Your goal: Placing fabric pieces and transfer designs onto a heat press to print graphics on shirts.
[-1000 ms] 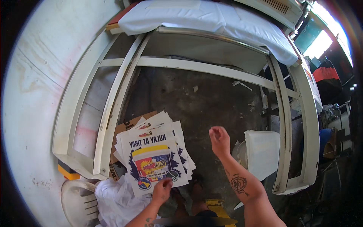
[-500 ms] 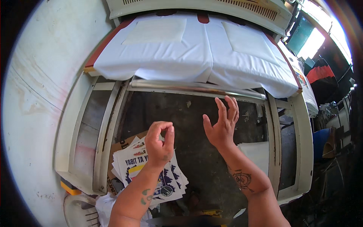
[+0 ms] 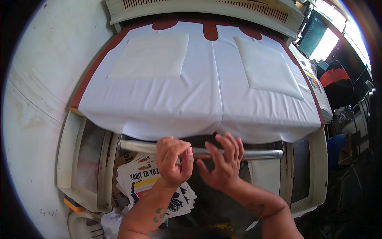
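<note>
My left hand (image 3: 174, 162) is closed in a pinch, its thumb against the curled fingers, with nothing visible in it. Beside it my right hand (image 3: 223, 161) is open, its fingers spread and raised. Both are at the metal handle bar (image 3: 260, 154), which passes behind them; whether either touches it I cannot tell. Beyond the bar, a press tray with a red-brown pad (image 3: 210, 32) carries two white fabric garment pieces (image 3: 155, 97), whose lower edges hang over its front. An off-white sheet (image 3: 153, 55) rests on the left piece, another off-white sheet (image 3: 268, 67) on the right.
The cream metal press head (image 3: 199, 11) stands at the back. Frame rails flank the tray, the left rail (image 3: 71, 159) near a pale wall (image 3: 36, 99). Printed paper sheets (image 3: 137, 173) lie stacked below the bar. A plastic chair (image 3: 79, 225) stands at lower left.
The tray with the fabric and the bar has slid toward me. My right hand has moved left and down, closer to my left hand, which has shifted slightly right.
</note>
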The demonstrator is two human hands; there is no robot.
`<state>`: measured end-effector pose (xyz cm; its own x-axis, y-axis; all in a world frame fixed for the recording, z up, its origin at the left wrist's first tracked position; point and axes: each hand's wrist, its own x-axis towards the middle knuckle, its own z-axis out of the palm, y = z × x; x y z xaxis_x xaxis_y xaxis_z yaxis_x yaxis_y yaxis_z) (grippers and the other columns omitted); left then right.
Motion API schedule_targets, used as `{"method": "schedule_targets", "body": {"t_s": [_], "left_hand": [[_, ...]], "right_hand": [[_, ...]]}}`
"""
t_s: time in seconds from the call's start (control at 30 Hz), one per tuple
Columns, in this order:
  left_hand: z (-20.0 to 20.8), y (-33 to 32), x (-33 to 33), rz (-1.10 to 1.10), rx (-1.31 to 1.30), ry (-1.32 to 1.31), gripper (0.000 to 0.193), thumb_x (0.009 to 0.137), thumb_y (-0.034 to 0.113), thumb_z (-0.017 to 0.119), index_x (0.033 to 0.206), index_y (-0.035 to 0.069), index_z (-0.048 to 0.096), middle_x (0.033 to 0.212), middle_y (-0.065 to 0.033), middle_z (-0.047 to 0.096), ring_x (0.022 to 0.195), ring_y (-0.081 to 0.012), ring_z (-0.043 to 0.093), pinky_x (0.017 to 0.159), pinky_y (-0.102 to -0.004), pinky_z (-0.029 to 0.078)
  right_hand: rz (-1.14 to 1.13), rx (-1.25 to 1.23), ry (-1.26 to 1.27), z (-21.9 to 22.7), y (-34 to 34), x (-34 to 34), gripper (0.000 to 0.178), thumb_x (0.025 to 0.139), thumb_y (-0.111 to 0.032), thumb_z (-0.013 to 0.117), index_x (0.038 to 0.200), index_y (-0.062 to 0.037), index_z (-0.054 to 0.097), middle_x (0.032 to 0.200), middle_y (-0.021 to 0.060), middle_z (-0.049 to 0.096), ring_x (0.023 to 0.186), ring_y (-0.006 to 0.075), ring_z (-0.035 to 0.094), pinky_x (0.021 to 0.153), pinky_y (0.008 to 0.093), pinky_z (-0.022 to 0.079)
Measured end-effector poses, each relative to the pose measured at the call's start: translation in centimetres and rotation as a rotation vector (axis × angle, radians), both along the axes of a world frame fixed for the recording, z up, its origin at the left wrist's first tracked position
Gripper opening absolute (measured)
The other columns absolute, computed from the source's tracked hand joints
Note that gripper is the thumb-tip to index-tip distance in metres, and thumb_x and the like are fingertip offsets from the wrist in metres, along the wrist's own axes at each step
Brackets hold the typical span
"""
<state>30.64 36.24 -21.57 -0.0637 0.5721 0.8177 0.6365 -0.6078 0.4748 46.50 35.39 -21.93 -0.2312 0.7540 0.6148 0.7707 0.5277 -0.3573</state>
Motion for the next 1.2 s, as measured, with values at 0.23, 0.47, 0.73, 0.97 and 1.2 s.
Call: {"method": "schedule_targets", "body": {"t_s": [0.23, 0.47, 0.73, 0.97, 1.2], "left_hand": [[-0.2, -4.8, 0.7, 0.061, 0.071, 0.047, 0.016, 0.071, 0.002, 0.061, 0.086, 0.006, 0.059, 0.078, -0.0042, 0.059, 0.069, -0.0220, 0.058, 0.067, -0.0362, 0.045], [3.7, -14.3, -3.9, -0.091, -0.337, -0.356, 0.010, 0.081, 0.004, 0.062, 0.090, 0.002, 0.059, 0.083, -0.0102, 0.060, 0.070, -0.0228, 0.059, 0.065, -0.0320, 0.048], [4.6, -31.1, -21.0, 0.618, -0.496, -0.679, 0.013, 0.087, 0.014, 0.057, 0.095, 0.004, 0.058, 0.086, -0.0028, 0.059, 0.073, -0.0108, 0.055, 0.067, -0.0245, 0.045], [-2.2, -38.9, -30.3, 0.753, -0.557, -1.584, 0.017, 0.086, 0.020, 0.057, 0.098, 0.008, 0.056, 0.082, -0.0017, 0.056, 0.068, -0.0105, 0.051, 0.061, -0.0237, 0.042], [-3.2, -39.6, -30.0, 0.661, -0.635, -1.552, 0.022, 0.087, 0.027, 0.057, 0.099, 0.009, 0.055, 0.087, -0.0010, 0.054, 0.075, -0.0120, 0.051, 0.065, -0.0253, 0.042]], "right_hand": [[0.026, 0.060, -0.027, -0.4, -6.1, 0.4, 0.025, 0.065, -0.032, 0.070, 0.087, -0.0211, 0.069, 0.108, 0.0001, 0.057, 0.111, 0.0216, 0.051, 0.104, 0.0490, 0.023], [0.251, -0.150, 0.253, 1.8, -11.1, 0.1, 0.025, 0.065, -0.012, 0.068, 0.089, -0.0111, 0.061, 0.099, 0.0072, 0.059, 0.100, 0.0286, 0.054, 0.098, 0.0476, 0.030], [0.275, -0.460, 0.389, 6.5, -17.4, -3.3, 0.018, 0.075, -0.005, 0.060, 0.092, -0.0015, 0.057, 0.095, 0.0138, 0.056, 0.092, 0.0308, 0.054, 0.083, 0.0404, 0.042], [0.309, -0.550, 0.194, 11.3, -19.2, -8.4, 0.014, 0.076, -0.007, 0.061, 0.088, -0.0007, 0.057, 0.091, 0.0114, 0.057, 0.089, 0.0276, 0.055, 0.081, 0.0350, 0.043], [0.196, -0.720, 0.295, 11.7, -21.7, -10.4, 0.014, 0.080, -0.009, 0.062, 0.090, -0.0001, 0.059, 0.090, 0.0076, 0.058, 0.084, 0.0173, 0.056, 0.078, 0.0288, 0.045]]}}
